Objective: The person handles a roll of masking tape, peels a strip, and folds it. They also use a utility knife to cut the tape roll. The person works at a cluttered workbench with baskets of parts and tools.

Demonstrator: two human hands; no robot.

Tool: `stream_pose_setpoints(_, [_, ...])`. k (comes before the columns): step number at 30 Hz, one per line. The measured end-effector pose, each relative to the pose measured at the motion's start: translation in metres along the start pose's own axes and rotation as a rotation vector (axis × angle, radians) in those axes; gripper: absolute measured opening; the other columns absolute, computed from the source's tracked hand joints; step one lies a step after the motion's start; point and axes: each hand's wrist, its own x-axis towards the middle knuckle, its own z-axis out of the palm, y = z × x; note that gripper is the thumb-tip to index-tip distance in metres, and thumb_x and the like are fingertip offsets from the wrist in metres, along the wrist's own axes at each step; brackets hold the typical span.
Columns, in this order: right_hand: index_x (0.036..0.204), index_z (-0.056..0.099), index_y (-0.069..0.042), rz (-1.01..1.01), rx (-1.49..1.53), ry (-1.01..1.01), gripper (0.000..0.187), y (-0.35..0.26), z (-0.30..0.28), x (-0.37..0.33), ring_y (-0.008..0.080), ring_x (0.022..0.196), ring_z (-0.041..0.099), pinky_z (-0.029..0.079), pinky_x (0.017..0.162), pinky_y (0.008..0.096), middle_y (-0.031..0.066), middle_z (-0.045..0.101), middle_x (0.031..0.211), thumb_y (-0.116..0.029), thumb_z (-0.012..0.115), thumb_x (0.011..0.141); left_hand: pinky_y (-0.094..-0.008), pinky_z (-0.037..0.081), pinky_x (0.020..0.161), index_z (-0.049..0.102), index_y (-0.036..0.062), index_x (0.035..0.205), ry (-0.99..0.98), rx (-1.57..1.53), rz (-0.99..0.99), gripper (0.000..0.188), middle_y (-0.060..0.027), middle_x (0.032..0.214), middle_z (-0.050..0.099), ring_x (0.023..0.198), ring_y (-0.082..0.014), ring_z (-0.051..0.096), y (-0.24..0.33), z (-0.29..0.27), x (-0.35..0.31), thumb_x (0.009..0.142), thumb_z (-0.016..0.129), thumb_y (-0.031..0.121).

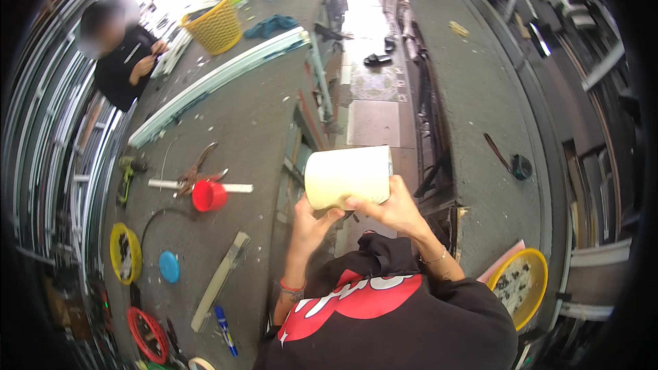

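Centre: left hand [314, 227] and right hand [395, 210], partly hidden behind cream roll [346, 175]. 10 o'clock: co-worker's head [108, 24], blurred. 7 o'clock: pale ring [201, 362], cut off by lower edge.

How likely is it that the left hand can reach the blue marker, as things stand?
Probably yes, but only after the left hand releases the pale yellow roll; the blue marker lies uncovered on the left table and nothing seems in between.

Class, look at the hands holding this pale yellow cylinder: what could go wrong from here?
Drop: the left hand and right hand hold the pale yellow cylinder, seemingly over the tiled floor, so a slip might drop it there.
Knock: swung left, it could hit the small red container on the workbench.
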Motion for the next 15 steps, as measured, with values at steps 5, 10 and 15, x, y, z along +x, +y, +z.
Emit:
stream_pose_setpoints(5, [0.102,0.063,-0.001,0.027,-0.219,0.012,0.035,0.028,-0.007,-0.024,0.0195,0.088,0.063,0.048,0.078,0.0331,0.0127,0.067,0.094,-0.016,0.074,0.073,-0.0299,0.045,0.086,0.053,-0.0027,0.113,-0.081,-0.141,-0.042,0.042,-0.008,0.104,0.062,0.096,-0.015,0.058,-0.024,0.021,0.011,0.078,0.073,0.01])
stream_pose_setpoints(10, [0.102,0.062,0.003,0.135,-0.064,0.368,0.035,0.045,-0.016,-0.049,0.0102,0.084,0.059,0.049,0.075,0.0277,0.008,0.066,0.095,-0.011,0.076,0.074,-0.029,0.045,0.085,0.053,-0.0028,0.114,-0.041,-0.177,-0.151,0.042,-0.0068,0.104,0.062,0.096,-0.0147,0.057,-0.036,0.06,0.008,0.078,0.072,0.007])
stream_pose_setpoints(15, [0.096,0.065,0.004,0.083,0.02,0.588,0.024,0.039,-0.03,-0.068,0.011,0.077,0.061,0.05,0.068,0.0276,0.0087,0.068,0.085,-0.006,0.071,0.075,-0.0282,0.044,0.084,0.054,-0.0024,0.109,-0.148,-0.161,-0.127,0.04,-0.005,0.099,0.061,0.092,-0.0139,0.056,-0.032,0.093,0.025,0.077,0.074,0.01])
